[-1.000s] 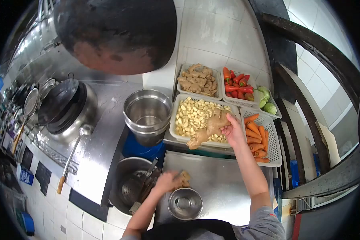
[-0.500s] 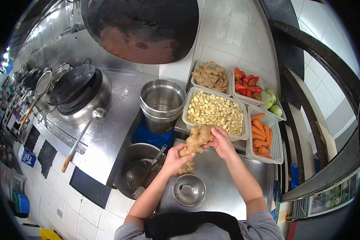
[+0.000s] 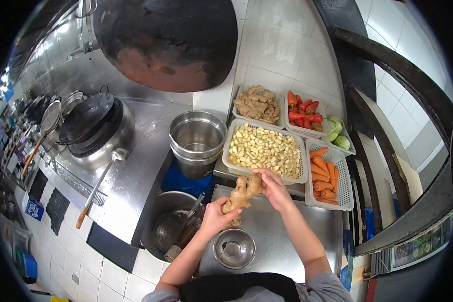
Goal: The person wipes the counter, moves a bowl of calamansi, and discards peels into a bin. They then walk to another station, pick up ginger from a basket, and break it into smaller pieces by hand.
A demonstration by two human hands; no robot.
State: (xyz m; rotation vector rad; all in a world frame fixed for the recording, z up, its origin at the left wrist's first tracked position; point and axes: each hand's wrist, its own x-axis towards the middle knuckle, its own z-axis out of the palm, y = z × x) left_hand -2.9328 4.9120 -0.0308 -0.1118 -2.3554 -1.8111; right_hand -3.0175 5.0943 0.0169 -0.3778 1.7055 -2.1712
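A knobbly piece of ginger root [image 3: 243, 192] is held up over the steel worktop [image 3: 287, 231]. My left hand [image 3: 219, 215] grips its lower left end between thumb and fingers. At its upper right end, my right hand [image 3: 273, 189] has its fingers closed on a knob. Below my left hand, more ginger [image 3: 232, 223] shows in part, the rest hidden by the hand. A small steel bowl [image 3: 235, 248] with a dark scrap inside sits nearer my body. Just beyond my hands stands a white basket of peeled garlic cloves [image 3: 267, 151].
Behind the garlic are baskets of ginger [image 3: 257, 104], red peppers [image 3: 305, 115] and green cabbage [image 3: 337, 132]; carrots [image 3: 323, 173] lie to the right. Stacked steel pots [image 3: 197, 136] and a large pot with a strainer [image 3: 168, 229] stand left. A ladle [image 3: 100, 186] overhangs the stove edge.
The whole view has shifted slightly. Both hands, with the ginger between them, have come a little lower and nearer my body. My right hand has turned somewhat at the ginger's upper end.
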